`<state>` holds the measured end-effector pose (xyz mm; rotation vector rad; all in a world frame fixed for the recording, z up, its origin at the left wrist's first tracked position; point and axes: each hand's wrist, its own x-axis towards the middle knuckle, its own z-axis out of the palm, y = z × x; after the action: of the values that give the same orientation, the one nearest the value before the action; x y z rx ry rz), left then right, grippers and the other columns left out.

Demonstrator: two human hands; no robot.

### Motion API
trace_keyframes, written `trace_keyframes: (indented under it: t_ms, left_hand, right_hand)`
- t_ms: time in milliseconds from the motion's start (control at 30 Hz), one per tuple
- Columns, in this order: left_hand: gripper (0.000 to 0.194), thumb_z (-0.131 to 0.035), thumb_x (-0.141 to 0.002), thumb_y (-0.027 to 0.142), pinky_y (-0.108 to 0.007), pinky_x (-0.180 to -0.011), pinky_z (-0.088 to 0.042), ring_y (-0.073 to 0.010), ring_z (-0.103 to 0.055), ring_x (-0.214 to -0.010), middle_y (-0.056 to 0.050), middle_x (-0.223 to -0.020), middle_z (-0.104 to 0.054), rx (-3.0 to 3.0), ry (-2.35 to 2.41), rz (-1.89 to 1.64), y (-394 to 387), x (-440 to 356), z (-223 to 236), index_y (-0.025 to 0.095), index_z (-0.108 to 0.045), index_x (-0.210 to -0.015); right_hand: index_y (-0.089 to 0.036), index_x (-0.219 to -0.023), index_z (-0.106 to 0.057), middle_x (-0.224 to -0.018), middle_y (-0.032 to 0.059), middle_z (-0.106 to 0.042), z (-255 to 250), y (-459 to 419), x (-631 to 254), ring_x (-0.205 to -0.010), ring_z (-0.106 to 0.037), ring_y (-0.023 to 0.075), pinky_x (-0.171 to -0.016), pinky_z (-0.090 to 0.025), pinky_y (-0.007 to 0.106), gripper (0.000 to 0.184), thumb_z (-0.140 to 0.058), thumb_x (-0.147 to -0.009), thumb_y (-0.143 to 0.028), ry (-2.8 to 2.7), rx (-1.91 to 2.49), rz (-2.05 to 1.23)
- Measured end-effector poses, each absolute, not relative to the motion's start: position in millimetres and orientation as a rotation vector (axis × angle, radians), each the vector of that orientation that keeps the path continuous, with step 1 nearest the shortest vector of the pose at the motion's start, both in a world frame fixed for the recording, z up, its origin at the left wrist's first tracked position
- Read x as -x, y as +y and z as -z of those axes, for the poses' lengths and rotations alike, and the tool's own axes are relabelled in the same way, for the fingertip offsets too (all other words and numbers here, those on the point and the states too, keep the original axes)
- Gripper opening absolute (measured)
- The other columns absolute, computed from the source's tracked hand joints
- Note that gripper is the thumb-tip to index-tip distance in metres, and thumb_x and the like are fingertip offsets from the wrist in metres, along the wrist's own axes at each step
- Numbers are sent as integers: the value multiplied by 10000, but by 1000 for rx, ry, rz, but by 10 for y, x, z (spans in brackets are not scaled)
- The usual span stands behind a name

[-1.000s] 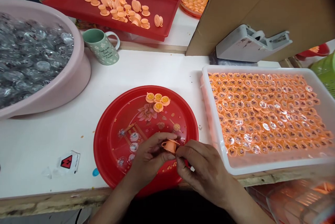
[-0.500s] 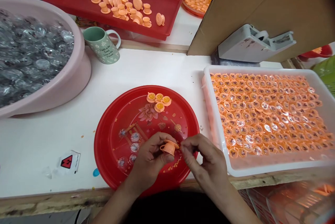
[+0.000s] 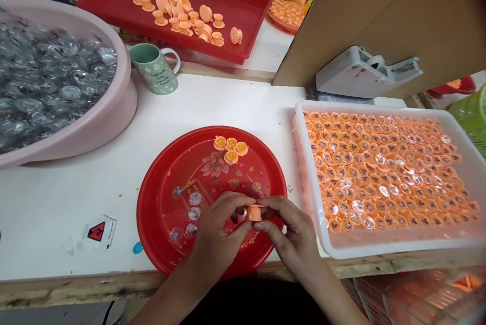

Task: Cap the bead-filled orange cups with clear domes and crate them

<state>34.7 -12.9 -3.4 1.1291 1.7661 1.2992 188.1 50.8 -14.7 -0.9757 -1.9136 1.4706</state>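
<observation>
"Hands first: how do they stand?"

"Left hand is nearly closed, thumb and fingers pinching a peach toy teacup, saucer uppermost. The right hand is curled in a pinch too, apparently touching its other side. The cup is held above the near part of a round red tray."

"How would you do that well?"

"I'd steady it with the left, work gently with the right fingertips, and stay low over the tray so a slip lands there."

"Anything different from half a second ago?"

"Then the right fingertips stood just off the saucer and the cup was tilted; now they meet it and it looks level."

"And farther out?"

"Clear domes lie left of the hands, four yellow-filled teacups near the tray's far edge. Right, on the white tabletop, a white bin holds rows of teacups. Beyond stand a green mug, then a red rectangular tray of loose teacups."
</observation>
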Motion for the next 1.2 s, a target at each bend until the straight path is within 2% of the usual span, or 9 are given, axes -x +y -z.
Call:
trace_keyframes:
  t_ms: [100,200,400,500,633,867,1000,1100,1200]
  left_hand:
    - [233,-704,-751,117,-255,-708,-517,-163,-648,-778,-7,-887,-711,-1176,1789,-1288,-147,-370,36,231,-676,-952]
    - [183,-660,-779,82,-250,-702,-511,-148,-631,-747,-5,-814,-678,-1343,1844,-1246,-176,-397,20,205,-658,-915]
    - [191,-563,-784,26,-285,-686,-495,-170,-593,-736,-39,-787,-641,-1616,1920,-1179,-174,-480,-40,161,-642,-893]
    - [189,-577,-790,31,-279,-719,-503,-166,-604,-776,-39,-831,-647,-1558,1889,-1145,-127,-504,-74,167,-643,-904]
    - [237,-606,-822,70,-257,-832,-509,-157,-622,-915,-46,-980,-666,-1473,1774,-1138,-80,-527,-100,185,-640,-1026]
    - [262,-472,-891,84,-242,-864,-502,-144,-627,-908,-40,-968,-675,-1675,1774,-1249,-103,-587,-88,201,-618,-1074]
    - [173,-524,-889,234,-242,-813,-548,-167,-670,-889,-18,-959,-711,-1464,1814,-1079,-18,-549,-23,245,-649,-1008]
    - [322,-586,-839,403,-299,-817,-580,-217,-687,-946,-27,-1059,-720,-1334,1791,-927,104,-506,51,272,-639,-1129]
    - [380,-603,-796,467,-330,-835,-586,-248,-684,-999,-18,-1106,-718,-1270,1850,-821,196,-420,104,298,-655,-1133]
  right_hand:
    - [-264,-1103,-618,-941,21,-683,179,472,-1869,-850,-668,167,-755,-554,285,233,-621,-885,-182,-1751,994,-1600]
    - [-274,-1110,-598,-963,11,-698,229,425,-1863,-879,-682,160,-771,-568,273,226,-590,-904,-179,-1590,965,-1758]
    - [-276,-1080,-612,-942,-8,-693,282,352,-1890,-835,-670,118,-727,-545,198,220,-588,-900,-152,-1514,972,-1724]
    - [-270,-1085,-604,-887,-16,-689,304,369,-1918,-751,-664,108,-702,-542,205,211,-601,-897,-175,-1409,960,-1801]
    - [-271,-1053,-615,-799,-37,-683,331,425,-1957,-654,-646,92,-670,-536,200,198,-646,-872,-198,-1237,945,-1919]
    - [-272,-1015,-666,-785,-28,-650,248,379,-1973,-723,-599,111,-660,-487,201,213,-690,-825,-180,-1309,971,-1786]
    - [-229,-944,-682,-733,-27,-601,168,361,-1926,-672,-541,108,-623,-447,212,179,-726,-773,-199,-1271,1014,-1727]
    - [-217,-987,-671,-756,-13,-623,120,571,-2098,-635,-548,107,-591,-458,221,228,-723,-775,-283,-1207,1057,-1724]
    - [-217,-1060,-621,-822,5,-639,90,1024,-2613,-650,-575,126,-566,-493,239,386,-750,-731,-372,-1170,1318,-1419]
